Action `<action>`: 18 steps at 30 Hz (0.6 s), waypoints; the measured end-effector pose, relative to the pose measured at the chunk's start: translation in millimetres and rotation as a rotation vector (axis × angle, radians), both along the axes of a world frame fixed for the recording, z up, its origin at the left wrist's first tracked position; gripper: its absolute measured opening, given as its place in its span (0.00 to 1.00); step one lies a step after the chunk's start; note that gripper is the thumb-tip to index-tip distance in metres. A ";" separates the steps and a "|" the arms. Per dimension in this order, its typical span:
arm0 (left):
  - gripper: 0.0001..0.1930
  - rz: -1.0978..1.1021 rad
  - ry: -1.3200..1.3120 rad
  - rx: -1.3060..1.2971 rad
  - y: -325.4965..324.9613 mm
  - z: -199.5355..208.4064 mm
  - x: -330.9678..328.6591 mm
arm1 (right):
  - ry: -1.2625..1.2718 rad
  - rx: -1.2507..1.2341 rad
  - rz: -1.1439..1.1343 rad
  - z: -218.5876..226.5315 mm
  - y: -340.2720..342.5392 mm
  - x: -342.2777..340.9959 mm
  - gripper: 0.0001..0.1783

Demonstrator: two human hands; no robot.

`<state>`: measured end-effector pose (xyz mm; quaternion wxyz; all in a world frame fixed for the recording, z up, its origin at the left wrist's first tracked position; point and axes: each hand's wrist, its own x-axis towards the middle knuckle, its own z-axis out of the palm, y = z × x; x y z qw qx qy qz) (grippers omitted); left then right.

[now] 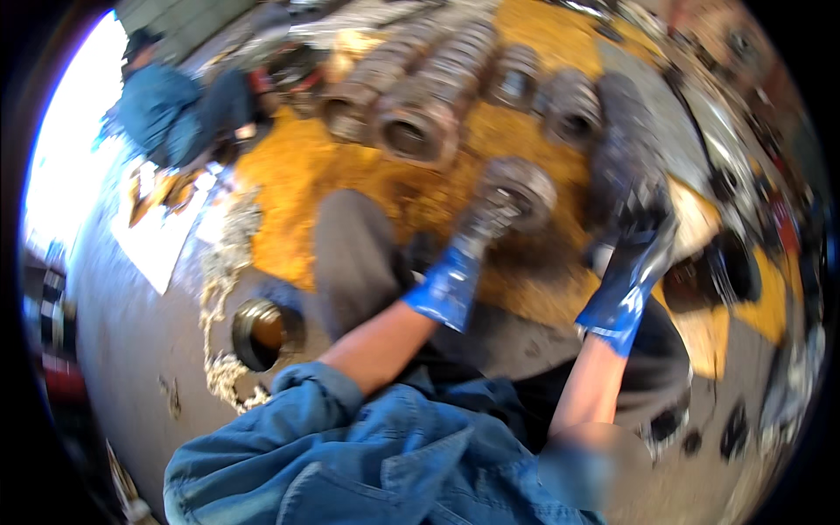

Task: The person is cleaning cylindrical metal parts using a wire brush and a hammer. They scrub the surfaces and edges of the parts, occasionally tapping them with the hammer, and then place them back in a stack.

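Observation:
My left hand [472, 249], in a blue glove with dirty fingers, reaches to a short round metal ring [535, 179] with a hollow middle. Its fingers close on the near rim of that ring. My right hand [643, 241], in the same kind of glove blackened toward the fingers, is at the near end of a long, dark, ribbed cylinder [619, 122]. Motion blur smears its fingers, so whether they grip the cylinder is unclear. Beyond my hands, two long ribbed metal cylinders [429, 118] lie side by side, with shorter ones [569, 105] to their right.
A yellow-brown stained sheet [284, 166] covers the floor. To the left are an open round tin [260, 335] and a tangle of pale rope [229, 254]. A dark container [719, 269] stands to the right. Another person [166, 109] in blue crouches at the far left.

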<state>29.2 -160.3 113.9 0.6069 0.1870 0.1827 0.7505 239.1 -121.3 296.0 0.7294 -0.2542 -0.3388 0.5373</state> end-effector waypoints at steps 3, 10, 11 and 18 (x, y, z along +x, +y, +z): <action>0.21 0.004 -0.022 -0.105 -1.0 15.1 -12.9 | -0.047 0.381 -0.016 91.5 22.6 82.6 0.36; 0.25 0.121 0.386 -0.388 26.1 -13.4 -27.3 | -0.467 0.101 -0.418 46.8 34.5 229.0 0.37; 0.25 0.101 0.377 -0.442 37.6 -23.3 -23.3 | -0.544 -0.033 -0.380 3.8 29.7 250.9 0.37; 0.32 -0.030 0.405 -0.640 51.6 -86.4 -29.0 | -1.032 -0.863 -0.323 -331.9 -57.4 308.4 0.27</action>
